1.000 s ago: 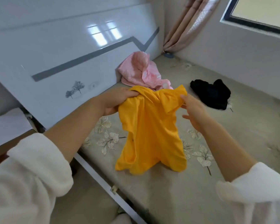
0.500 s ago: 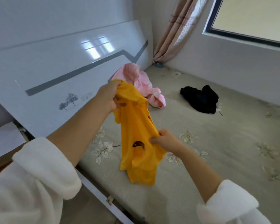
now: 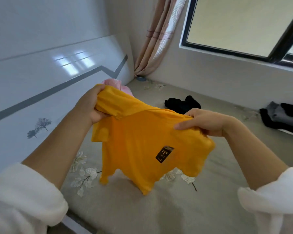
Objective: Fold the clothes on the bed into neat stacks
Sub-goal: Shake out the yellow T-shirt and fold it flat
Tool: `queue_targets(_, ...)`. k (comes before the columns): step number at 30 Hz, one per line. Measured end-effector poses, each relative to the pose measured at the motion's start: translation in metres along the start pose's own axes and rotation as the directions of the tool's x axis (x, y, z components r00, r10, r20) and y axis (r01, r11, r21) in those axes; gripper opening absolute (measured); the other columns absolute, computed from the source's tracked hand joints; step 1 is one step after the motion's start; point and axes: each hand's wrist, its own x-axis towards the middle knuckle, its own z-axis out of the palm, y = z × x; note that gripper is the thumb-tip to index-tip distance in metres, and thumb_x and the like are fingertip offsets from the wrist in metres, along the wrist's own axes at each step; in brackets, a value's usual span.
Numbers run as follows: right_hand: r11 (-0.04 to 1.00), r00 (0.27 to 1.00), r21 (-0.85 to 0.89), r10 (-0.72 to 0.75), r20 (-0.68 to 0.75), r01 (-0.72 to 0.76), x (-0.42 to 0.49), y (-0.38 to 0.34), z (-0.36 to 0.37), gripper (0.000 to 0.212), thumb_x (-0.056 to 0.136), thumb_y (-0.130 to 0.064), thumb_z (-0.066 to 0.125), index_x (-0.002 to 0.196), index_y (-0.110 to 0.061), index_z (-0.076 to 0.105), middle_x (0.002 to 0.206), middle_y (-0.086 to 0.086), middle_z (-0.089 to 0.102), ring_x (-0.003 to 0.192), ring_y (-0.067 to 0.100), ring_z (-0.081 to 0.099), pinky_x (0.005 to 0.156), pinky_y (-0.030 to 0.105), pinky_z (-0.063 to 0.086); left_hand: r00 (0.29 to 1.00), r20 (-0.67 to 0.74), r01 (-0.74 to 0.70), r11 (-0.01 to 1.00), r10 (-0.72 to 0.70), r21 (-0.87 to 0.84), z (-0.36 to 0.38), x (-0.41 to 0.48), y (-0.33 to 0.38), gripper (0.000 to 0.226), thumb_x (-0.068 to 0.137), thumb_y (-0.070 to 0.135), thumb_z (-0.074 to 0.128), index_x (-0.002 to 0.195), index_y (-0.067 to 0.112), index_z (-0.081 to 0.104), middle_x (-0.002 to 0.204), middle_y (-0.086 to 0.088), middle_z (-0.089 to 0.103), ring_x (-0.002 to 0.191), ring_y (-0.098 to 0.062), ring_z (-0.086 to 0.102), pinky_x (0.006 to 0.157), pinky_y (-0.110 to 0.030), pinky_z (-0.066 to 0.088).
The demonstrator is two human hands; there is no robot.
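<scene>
Head view: the only view, looking down over both forearms at the bed
Shirt: the yellow shirt is held up in the air over the near part of the bed, spread between the two hands; its lower edge hangs close to the bedcover, and whether it touches cannot be told; a dark patch with letters faces the camera
Left hand: the left hand has its fingers curled round a bunched top corner of the shirt and grips it fully
Right hand: the right hand pinches the opposite top edge, thumb on the near face of the cloth and fingers over the top, closed on the fabric
Pink garment: the pink garment lies crumpled by the headboard, mostly hidden behind the left hand and the shirt, not folded
Black garment: the black garment is a loose heap farther up the bed, well apart from the shirt, not folded
Stack: the stack at the far right edge of the bed has dark and grey pieces lying flat one on another
Done: judging by that stack, a few pieces are already folded
Left: the shirt is only opened out, with no fold made yet; it needs laying flat, folding and stacking, then the pink and black garments; probably about midway
</scene>
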Motion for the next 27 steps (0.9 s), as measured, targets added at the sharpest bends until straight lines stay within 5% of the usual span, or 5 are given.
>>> queue_targets(7,0.948,0.913,-0.212,-0.293,-0.284,0.239,0.06,0.001,0.027,0.103,0.069,-0.009,0.082,0.149,-0.03,0.021,0.152,0.001,0.027,0.14,0.021,0.025,0.113,0.037,0.027,0.916,0.388,-0.176,0.769,-0.1,0.614,0.09,-0.016,0.001,0.027,0.089,0.038,0.061,0.108,0.02,0.057,0.103,-0.01,0.065,0.092,-0.022,0.063,0.078,-0.035,0.055)
queue_targets(10,0.943,0.879,-0.11,-0.332,-0.342,0.314,0.086,0.012,0.037,0.048,0.073,-0.008,0.077,0.118,-0.007,0.061,0.119,0.016,0.061,0.114,0.029,0.055,0.101,0.049,0.045,0.873,0.487,-0.385,0.589,-0.017,0.711,0.105,-0.017,-0.008,0.03,0.087,0.039,0.063,0.101,0.012,0.065,0.094,-0.009,0.065,0.087,-0.02,0.061,0.081,-0.037,0.052)
queue_targets(18,0.873,0.754,0.1,-0.349,-0.556,0.478,0.059,0.002,0.01,0.024,0.082,-0.008,0.054,0.061,-0.007,0.043,0.054,-0.004,0.044,0.055,0.013,0.043,0.059,0.028,0.037,0.81,0.586,-0.352,0.783,-0.019,0.513,0.023,0.034,-0.125,0.103,0.054,0.058,0.082,0.141,0.041,0.029,0.138,0.019,0.042,0.126,-0.005,0.043,0.102,-0.034,0.041)
queue_targets(23,0.844,0.804,0.188,-0.376,-0.461,0.502,0.043,-0.017,0.004,0.037,0.078,-0.019,0.052,0.094,0.014,0.055,0.079,0.015,0.051,0.072,0.027,0.053,0.066,0.033,0.048,0.882,0.471,-0.257,0.808,-0.029,0.53,0.021,0.033,-0.166,0.135,0.038,0.078,0.078,0.146,0.049,0.002,0.154,0.002,0.026,0.139,-0.025,0.033,0.108,-0.053,0.035)
queue_targets(27,0.802,0.863,0.39,-0.282,-0.419,0.452,0.025,-0.009,-0.006,0.011,0.088,-0.018,0.056,0.091,-0.022,0.066,0.076,-0.006,0.07,0.07,0.006,0.067,0.065,0.024,0.055,0.794,0.602,-0.242,0.865,-0.084,0.44,0.035,0.044,-0.139,0.14,0.035,0.069,0.082,0.147,0.048,0.0,0.156,0.012,0.008,0.141,-0.013,0.013,0.111,-0.041,0.02)
